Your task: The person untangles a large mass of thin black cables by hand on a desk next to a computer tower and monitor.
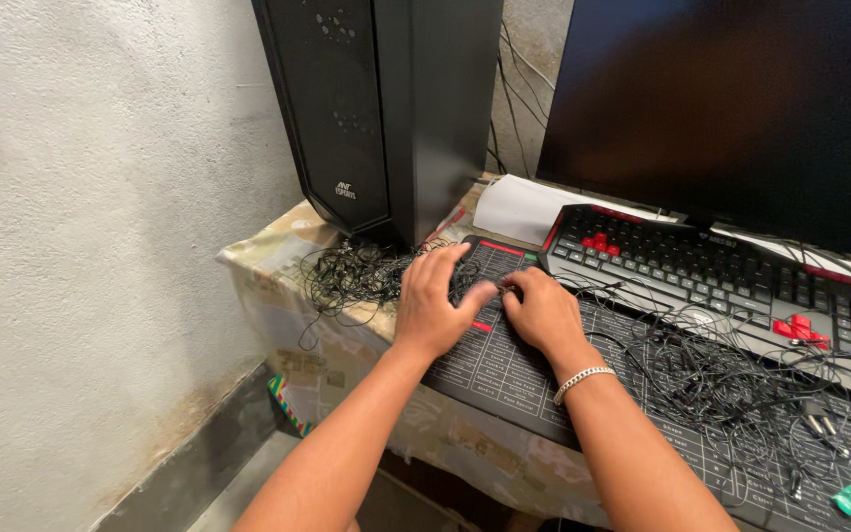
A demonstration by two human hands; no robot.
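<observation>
A dark, blank monitor screen (731,108) — wide, rectangular — stands behind the keyboard (731,276).

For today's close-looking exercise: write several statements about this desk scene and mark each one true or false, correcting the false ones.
1. Both hands, the left hand and the right hand, rest on the black desk mat. True.
2. The monitor shows a bright picture. False: its screen is dark.
3. A silver bracelet sits on the right wrist. True.
4. The computer tower is white. False: it is black.
5. Tangled thin black wires lie on the table. True.
6. The keyboard has only black keys. False: some are red.
</observation>
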